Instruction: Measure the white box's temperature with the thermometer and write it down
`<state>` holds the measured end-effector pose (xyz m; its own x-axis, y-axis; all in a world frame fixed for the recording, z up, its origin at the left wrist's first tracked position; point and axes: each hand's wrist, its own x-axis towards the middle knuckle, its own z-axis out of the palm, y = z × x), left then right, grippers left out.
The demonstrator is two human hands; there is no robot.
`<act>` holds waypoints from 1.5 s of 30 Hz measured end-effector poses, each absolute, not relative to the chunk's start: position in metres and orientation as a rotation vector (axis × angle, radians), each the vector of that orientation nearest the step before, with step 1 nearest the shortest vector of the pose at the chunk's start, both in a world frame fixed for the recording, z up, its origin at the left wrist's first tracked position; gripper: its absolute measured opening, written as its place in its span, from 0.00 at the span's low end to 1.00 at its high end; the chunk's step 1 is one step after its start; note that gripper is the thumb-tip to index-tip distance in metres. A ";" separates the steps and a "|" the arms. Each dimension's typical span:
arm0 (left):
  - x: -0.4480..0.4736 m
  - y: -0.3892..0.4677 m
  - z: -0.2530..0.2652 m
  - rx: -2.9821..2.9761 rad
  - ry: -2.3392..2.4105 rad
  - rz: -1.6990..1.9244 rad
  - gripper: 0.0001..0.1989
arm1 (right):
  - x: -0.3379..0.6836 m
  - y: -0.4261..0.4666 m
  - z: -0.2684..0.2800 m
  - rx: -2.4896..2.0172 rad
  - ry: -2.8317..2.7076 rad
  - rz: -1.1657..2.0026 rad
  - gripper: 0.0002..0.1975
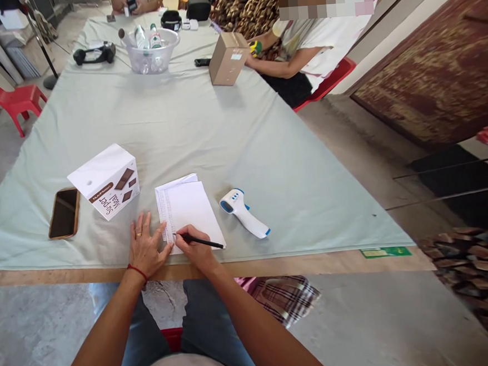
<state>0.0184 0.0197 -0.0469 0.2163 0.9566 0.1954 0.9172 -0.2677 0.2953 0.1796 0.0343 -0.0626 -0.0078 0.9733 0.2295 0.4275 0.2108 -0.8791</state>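
Note:
My right hand (196, 249) grips a black pen (201, 242), its tip touching the lower left corner of a white paper pad (189, 209) lying on the pale green tablecloth (190, 125). My left hand (146, 248) rests flat on the cloth, fingers spread, thumb against the pad's left edge. A white and blue infrared thermometer (244, 212) lies just right of the pad. A white box with chocolate pictures (106, 181) stands to the left, and a phone (64, 212) lies face up beside it.
A brown cardboard box (227, 57), a clear bowl of bottles (151, 50) and black headphones (95, 53) sit at the table's far end. A person (310, 50) sits at the far right on a red chair. Another red chair (8, 96) stands at left.

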 end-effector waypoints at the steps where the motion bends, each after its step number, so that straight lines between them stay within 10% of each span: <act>1: 0.019 0.020 -0.047 2.359 1.822 0.522 0.25 | 0.180 0.034 -0.063 -1.358 -1.586 0.767 0.07; 45: 0.021 0.019 -0.045 2.343 1.825 0.510 0.25 | 0.182 0.034 -0.071 -1.391 -1.501 0.820 0.06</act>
<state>0.0209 0.0192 -0.0454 0.2122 0.9597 0.1844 0.9163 -0.2610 0.3038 0.1817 0.0341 -0.0712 0.0414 0.9837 0.1748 0.3844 0.1458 -0.9116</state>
